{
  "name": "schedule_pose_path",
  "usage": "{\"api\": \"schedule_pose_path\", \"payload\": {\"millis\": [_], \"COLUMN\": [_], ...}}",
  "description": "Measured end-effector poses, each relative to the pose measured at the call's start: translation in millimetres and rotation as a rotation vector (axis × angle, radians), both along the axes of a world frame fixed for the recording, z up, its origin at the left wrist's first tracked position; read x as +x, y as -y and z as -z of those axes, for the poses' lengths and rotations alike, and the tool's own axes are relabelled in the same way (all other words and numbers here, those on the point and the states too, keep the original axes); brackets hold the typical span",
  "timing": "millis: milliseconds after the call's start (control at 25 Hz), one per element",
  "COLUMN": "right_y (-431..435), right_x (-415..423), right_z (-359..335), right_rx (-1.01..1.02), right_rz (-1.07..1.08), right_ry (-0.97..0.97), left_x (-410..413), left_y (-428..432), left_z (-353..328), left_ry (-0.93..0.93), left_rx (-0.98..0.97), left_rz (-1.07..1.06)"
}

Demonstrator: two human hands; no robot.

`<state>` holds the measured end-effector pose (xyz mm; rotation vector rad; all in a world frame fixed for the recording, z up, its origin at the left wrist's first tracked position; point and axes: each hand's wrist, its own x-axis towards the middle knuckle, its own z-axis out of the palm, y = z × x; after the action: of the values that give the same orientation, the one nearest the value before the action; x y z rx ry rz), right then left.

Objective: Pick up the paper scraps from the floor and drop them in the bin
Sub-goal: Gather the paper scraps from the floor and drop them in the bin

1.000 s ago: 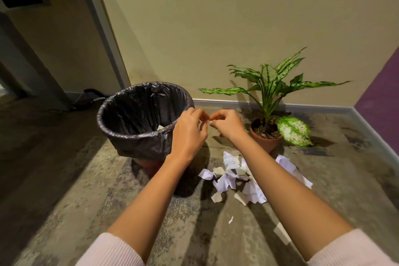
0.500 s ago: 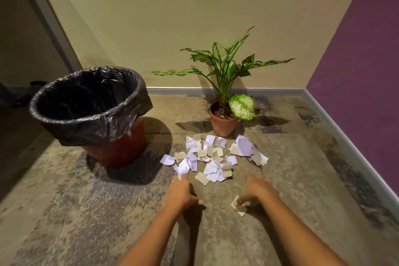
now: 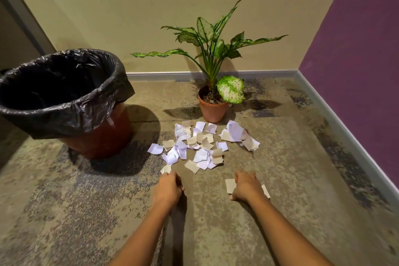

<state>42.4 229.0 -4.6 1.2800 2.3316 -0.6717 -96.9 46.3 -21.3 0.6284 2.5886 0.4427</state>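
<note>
Reaching down, right hand [image 3: 246, 187] curls round a beige torn paper scrap [image 3: 230, 185]; left hand [image 3: 169, 188] is curled, its grip unclear. Loose white and beige scraps [image 3: 200, 155] litter the mottled floor [image 3: 287, 179] beside the black-lined red bin [image 3: 103, 136].

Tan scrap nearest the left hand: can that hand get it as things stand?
Probably yes. The scrap lies flat on the floor just ahead of the left hand, with nothing over it or between them. Whether that hand holds something is hidden.

Left hand [image 3: 169, 188] near paper scraps [image 3: 200, 147], right hand [image 3: 247, 188] curled over beige scrap [image 3: 230, 185], bin [image 3: 71, 112] left
</note>
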Motion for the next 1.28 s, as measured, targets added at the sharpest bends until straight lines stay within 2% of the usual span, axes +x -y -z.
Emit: {"api": "schedule_pose_path", "payload": {"millis": [120,200,360,440,520,600,640,800,880,1000,1120,1280], "right_y": [1,1,-2,-14,-37,-69,-86,-149,-168,-177,-165,-137], "right_x": [-14,-22,-44,-59,-72,-82,-86,-106,-113,-125,-141,-166], "right_z": [-1,0,-9,-13,-15,-11,-9,2,7,10,11,10], "right_rx": [0.021,-0.031,-0.467,-0.420,-0.195,0.014,0.057,0.089,0.059,0.011,-0.053,-0.190], "right_rz": [-0.052,0.002,0.215,0.178,0.140,0.082,0.057,-0.106,-0.195,-0.210,-0.291,-0.347], "right_ry": [-0.024,-0.108,-0.437,-0.501,-0.537,-0.446,-0.370,0.079,0.240,0.207,0.051,-0.043], "left_x": [-2,-4,-12,-22,-39,-64,-77,-136,-157,-179,-189,-177], "left_y": [-5,-8,-18,-25,-34,-46,-53,-84,-95,-113,-129,-146], "left_z": [2,4,2,-1,-4,-6,-8,-12,-8,-3,-1,1], "left_ry": [-0.031,-0.030,0.033,-0.029,-0.176,-0.254,-0.244,-0.023,0.051,0.082,0.123,0.092], "left_rx": [-0.001,0.050,0.264,0.352,0.357,0.277,0.218,0.002,-0.106,-0.210,-0.168,-0.211], "left_rz": [-0.004,0.001,-0.007,-0.010,0.048,0.113,0.124,0.132,0.174,0.282,0.388,0.533]}}
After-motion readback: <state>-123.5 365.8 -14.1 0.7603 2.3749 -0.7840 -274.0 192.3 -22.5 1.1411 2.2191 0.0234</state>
